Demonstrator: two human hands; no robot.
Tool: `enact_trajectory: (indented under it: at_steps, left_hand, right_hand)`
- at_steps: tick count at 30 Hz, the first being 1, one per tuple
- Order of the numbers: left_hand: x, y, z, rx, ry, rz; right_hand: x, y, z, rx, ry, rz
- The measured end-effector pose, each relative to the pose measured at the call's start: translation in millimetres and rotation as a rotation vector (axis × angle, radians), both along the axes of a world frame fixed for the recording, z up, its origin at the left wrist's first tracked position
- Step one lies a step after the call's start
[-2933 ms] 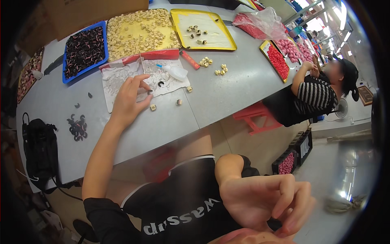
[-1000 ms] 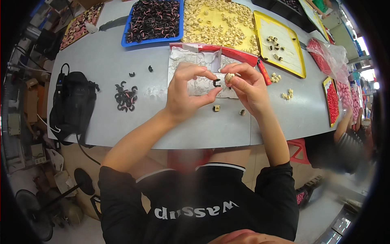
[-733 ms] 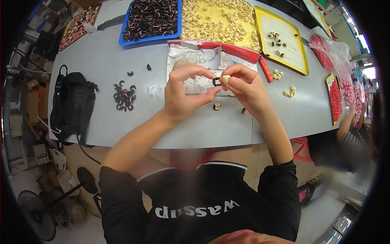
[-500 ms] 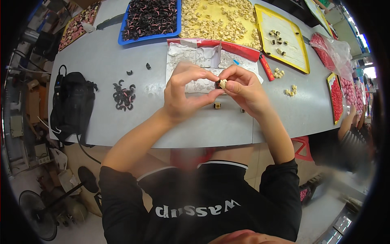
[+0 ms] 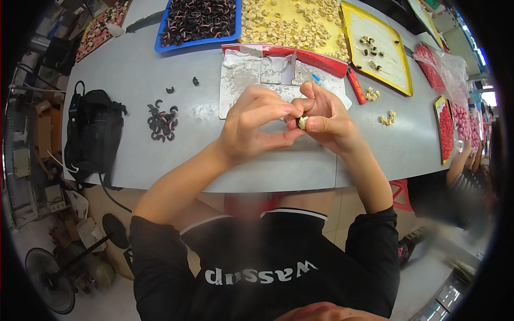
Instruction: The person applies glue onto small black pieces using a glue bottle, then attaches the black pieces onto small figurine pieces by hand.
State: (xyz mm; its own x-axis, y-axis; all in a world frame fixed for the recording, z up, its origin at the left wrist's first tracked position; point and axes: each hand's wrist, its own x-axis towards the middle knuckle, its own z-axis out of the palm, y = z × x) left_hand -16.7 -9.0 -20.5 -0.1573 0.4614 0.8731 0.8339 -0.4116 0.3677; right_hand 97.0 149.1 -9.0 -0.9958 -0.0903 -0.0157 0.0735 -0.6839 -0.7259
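Note:
Above the front of the grey table, my two hands meet at one small cream-and-black piece (image 5: 302, 123). My right hand (image 5: 333, 120) pinches it between thumb and fingers. My left hand (image 5: 254, 125) touches its left side with thumb and index finger nearly together; fingers partly cover the piece. Behind my hands lies a stained white board (image 5: 238, 80) with a red far edge. A loose heap of black curved pieces (image 5: 162, 122) lies to the left. Small cream pieces (image 5: 388, 118) lie to the right, near a red stick-like object (image 5: 355, 86).
At the back stand a blue tray (image 5: 199, 41) of black curved pieces, a yellow surface with cream pieces (image 5: 294, 29), and a yellow-rimmed tray (image 5: 409, 75) holding several two-tone pieces. A black bag (image 5: 93, 136) with a cable lies left. Another person's arm (image 5: 458, 160) shows at right.
My left fingers have closed in from a wide loop onto the piece. Both hands have shifted slightly right and nearer. Small pieces seen on the table below them no longer show.

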Motion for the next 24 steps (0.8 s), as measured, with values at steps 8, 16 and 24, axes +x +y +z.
enact_trajectory:
  at_steps: [8, 16, 24]
  left_hand:
    - [5.3, -2.4, 4.0, 0.006, -0.001, -0.037]
    - [12.0, -10.7, 5.1, -0.078, -0.162, -0.132]
    - [13.0, -12.1, 5.2, -0.082, -0.232, -0.164]
  right_hand:
    - [0.3, -1.0, 7.0, 0.085, -0.002, 0.068]
    - [2.1, -1.5, 3.2, 0.103, 0.019, 0.093]
    - [1.1, -1.9, 1.3, 0.115, 0.006, 0.1]
